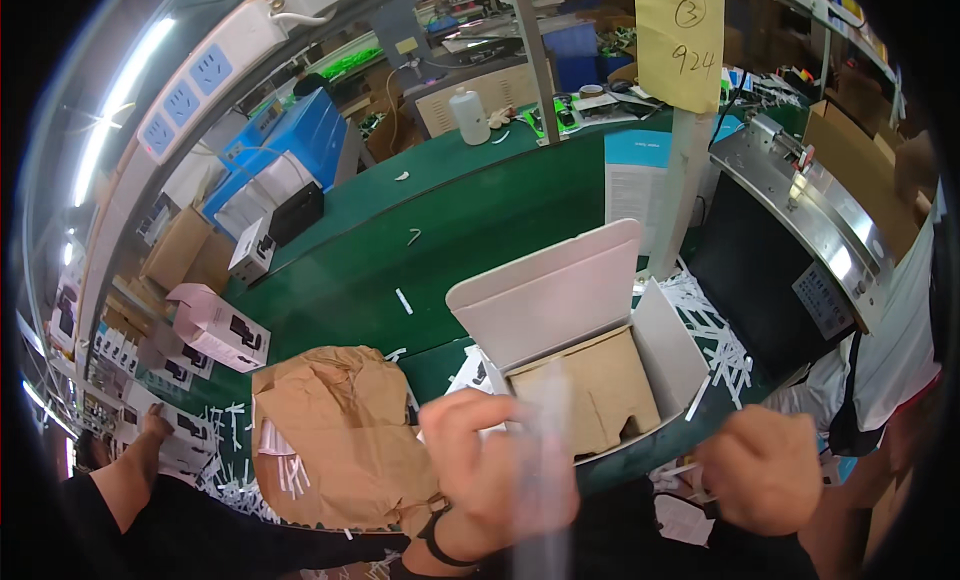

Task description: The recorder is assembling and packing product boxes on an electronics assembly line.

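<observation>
Now the left hand [490,470] pinches a blurred, clear strip [545,460] just before the open white box [560,310]; the right hand [762,470] is fisted, contents unclear. Brown cardboard insert [590,390] already sits inside the box; its flap stands unclosed. Crumpled brown paper [340,430] lies left.

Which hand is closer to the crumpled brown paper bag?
Left. The left hand sits right beside the brown paper bag; the right hand is far off, past the open white box.
</observation>
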Tool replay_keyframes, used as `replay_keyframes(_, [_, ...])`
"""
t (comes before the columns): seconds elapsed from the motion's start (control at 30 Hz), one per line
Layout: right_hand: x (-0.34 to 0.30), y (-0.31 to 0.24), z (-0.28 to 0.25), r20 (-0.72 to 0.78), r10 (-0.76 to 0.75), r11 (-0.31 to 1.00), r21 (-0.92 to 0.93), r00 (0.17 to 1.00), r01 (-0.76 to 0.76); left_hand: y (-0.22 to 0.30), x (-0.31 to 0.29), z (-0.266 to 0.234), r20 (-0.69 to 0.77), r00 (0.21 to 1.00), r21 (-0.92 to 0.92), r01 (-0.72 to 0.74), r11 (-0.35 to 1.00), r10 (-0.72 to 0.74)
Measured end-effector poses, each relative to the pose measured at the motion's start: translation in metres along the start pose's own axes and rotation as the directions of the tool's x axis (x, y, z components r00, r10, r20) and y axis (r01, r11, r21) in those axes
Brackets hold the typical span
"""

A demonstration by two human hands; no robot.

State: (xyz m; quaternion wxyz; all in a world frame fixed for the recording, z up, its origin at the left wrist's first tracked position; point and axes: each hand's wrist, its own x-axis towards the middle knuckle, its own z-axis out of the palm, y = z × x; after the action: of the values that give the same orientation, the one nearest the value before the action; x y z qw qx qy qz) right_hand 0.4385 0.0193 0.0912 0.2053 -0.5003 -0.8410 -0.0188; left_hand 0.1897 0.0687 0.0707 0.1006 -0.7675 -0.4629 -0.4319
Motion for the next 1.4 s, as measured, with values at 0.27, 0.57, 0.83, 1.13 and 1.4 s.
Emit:
replay_keyframes(0.27, [-0.031,0.061,-0.009,-0.380,0.521,0.823,-0.016,0.765,-0.568,-0.022,-0.024,0.007,-0.290,0.712,-0.814,0.169,0.557,-0.640])
replay_keyframes(0.57, [0.029,0.087,0.062,-0.377,0.119,0.864,0.495,0.919,0.091,-0.118,-0.069,0.004,0.260,0.483,0.081,0.852,0.517,-0.836])
replay_keyframes(0.83, [0.038,0.078,0.122,-0.362,-0.212,0.723,0.567,0.908,0.394,-0.040,-0.069,0.036,0.256,0.962,-0.400,0.193,0.896,-0.093])
replay_keyframes(1.13, [0.034,0.044,0.136,-0.409,0.169,0.530,0.805,0.897,0.267,-0.029,-0.035,0.050,0.328,0.924,-0.448,0.335,0.829,-0.196])
replay_keyframes(1.4, [0.029,0.022,0.142,-0.339,0.396,0.533,0.841,0.853,0.087,-0.032,-0.028,0.036,0.347,0.882,-0.201,-0.261,0.944,0.318])
